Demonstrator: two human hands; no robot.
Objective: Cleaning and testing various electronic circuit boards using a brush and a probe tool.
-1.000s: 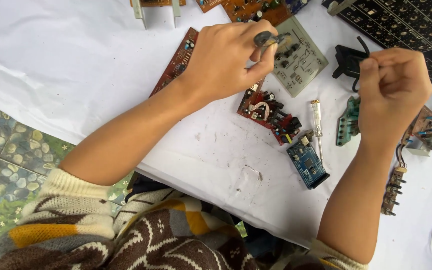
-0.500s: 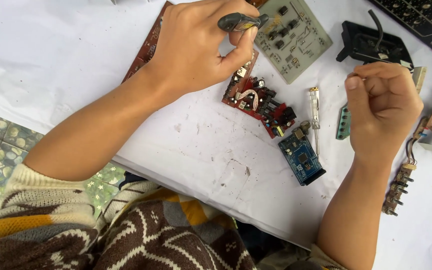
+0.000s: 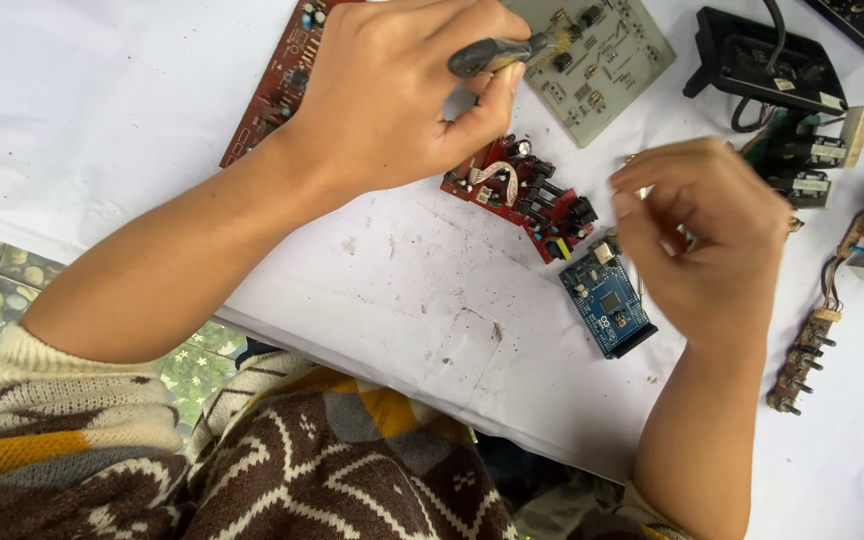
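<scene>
A person's left hand (image 3: 402, 95) is gripping a small grey brush (image 3: 507, 52), its bristles touching a pale circuit board (image 3: 607, 70) on the white table (image 3: 102, 110). The right hand (image 3: 707, 245), blurred, is hovering with fingers loosely curled above a blue board (image 3: 607, 308), beside a red board (image 3: 532, 200).

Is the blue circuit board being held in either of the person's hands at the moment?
No, the blue circuit board lies flat on the white table cover, below the right hand, while the left hand grips a small brush.
</scene>
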